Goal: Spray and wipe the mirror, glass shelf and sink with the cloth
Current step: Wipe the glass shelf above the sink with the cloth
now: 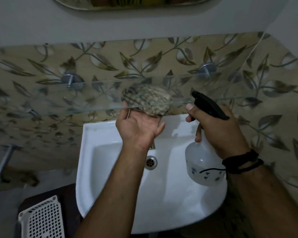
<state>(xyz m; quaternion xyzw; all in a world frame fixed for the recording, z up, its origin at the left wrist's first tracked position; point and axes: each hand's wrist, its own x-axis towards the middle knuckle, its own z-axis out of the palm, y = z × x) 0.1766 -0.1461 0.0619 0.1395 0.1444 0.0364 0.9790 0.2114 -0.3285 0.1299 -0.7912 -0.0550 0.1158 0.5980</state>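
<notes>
A glass shelf (pixel 62 102) runs across the leaf-patterned wall on two metal pegs. A crumpled beige striped cloth (pixel 147 98) lies bunched at the shelf's front edge, and my left hand (pixel 138 127) grips it from below, palm up. My right hand (pixel 218 133) holds a white spray bottle (pixel 202 167) with a black trigger head (pixel 207 104), nozzle pointing left toward the shelf. The white sink (pixel 110 169) sits underneath, its drain (pixel 151 162) showing. Only the bottom rim of the mirror (pixel 131 5) appears at the top.
A white perforated basket (pixel 41 219) stands on a dark surface at the lower left. A metal tap or pipe (pixel 3 162) sticks out of the wall at the left. Black cords wrap my right wrist (pixel 243 162).
</notes>
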